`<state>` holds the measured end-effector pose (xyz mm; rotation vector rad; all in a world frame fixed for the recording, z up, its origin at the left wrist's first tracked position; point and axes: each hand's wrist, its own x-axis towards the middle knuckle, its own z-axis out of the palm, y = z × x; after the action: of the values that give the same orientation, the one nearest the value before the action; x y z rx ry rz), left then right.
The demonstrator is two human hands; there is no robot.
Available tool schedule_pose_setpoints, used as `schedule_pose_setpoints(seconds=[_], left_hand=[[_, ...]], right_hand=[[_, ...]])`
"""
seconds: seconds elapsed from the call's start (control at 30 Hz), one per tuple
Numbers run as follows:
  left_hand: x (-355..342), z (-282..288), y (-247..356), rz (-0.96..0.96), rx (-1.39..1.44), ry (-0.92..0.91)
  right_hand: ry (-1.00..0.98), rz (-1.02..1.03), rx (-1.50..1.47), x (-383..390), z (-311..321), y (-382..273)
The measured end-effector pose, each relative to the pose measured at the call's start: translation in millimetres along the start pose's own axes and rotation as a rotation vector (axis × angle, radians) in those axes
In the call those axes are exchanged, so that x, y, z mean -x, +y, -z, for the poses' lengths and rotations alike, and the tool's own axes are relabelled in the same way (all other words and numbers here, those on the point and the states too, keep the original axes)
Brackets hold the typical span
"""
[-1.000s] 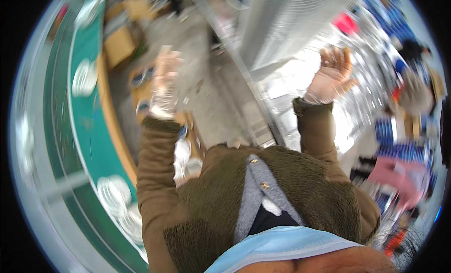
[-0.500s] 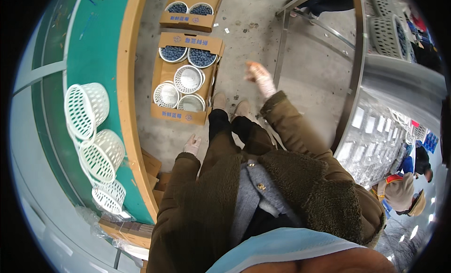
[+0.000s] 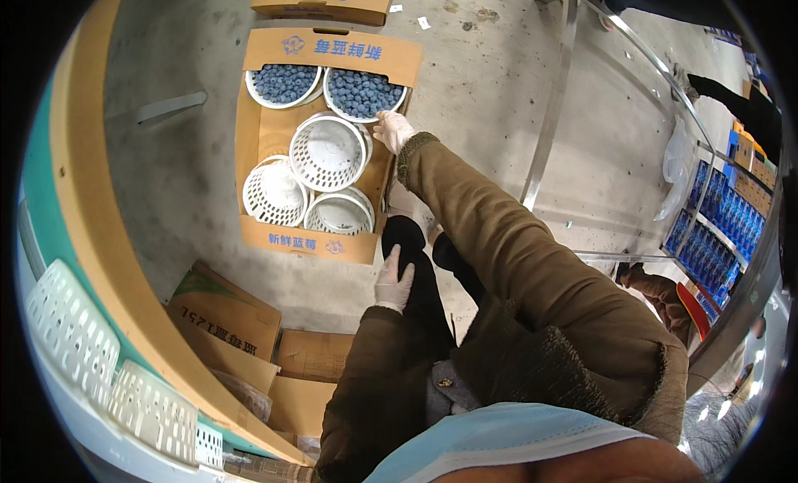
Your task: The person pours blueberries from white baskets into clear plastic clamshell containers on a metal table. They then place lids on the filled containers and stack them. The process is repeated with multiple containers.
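My right hand (image 3: pixel 392 131) is at the rim of the right-hand basket of blueberries (image 3: pixel 364 93), which sits in the far end of the cardboard box (image 3: pixel 362 248). I judge this step as taking hold; the next move calls for a sure pinch on that rim. I cannot tell whether those fingers are closed on it. My left hand (image 3: pixel 392 285), fingers apart and holding nothing, rests at my leg (image 3: pixel 403 234). 0.5 s ago, my right hand was over bare floor (image 3: pixel 465 92), apart from the box.
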<state>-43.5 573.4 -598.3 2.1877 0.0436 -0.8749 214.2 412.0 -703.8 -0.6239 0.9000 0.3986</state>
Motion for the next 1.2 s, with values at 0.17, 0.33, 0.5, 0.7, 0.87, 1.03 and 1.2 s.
schedule_pose_setpoints(seconds=[0.17, 0.33, 0.5, 0.7, 0.87, 1.03, 1.2], left_hand=[[-97.5, 55.4, -27.9, -0.084, -0.696, 0.157], [-203.7, 66.4, -33.1, -0.063, -0.894, 0.112], [-242.8, 79.3, -51.0, -0.078, -1.040, 0.006], [-225.7, 116.2, -43.9, -0.385, -1.010, 0.123], [-174.9, 168.6, 7.0, -0.330, -1.064, -0.005], [-130.7, 217.9, 46.9, -0.167, -0.756, 0.022], [-94.3, 240.3, 49.1, -0.088, -0.870, 0.200]], right_hand=[[0.110, 0.085, -0.196, -51.4, -0.9, 15.7], [0.053, 0.208, -0.333, -63.6, -0.3, 22.6], [0.102, 0.163, -0.368, -51.5, -5.0, 9.0], [0.082, 0.149, -0.313, -30.9, -2.2, -1.7], [0.154, -0.003, -0.260, -14.7, -0.7, -3.1], [0.152, -0.152, -0.264, 12.9, -7.7, 26.6], [0.048, -0.035, 0.134, 48.7, -4.9, 56.2]])
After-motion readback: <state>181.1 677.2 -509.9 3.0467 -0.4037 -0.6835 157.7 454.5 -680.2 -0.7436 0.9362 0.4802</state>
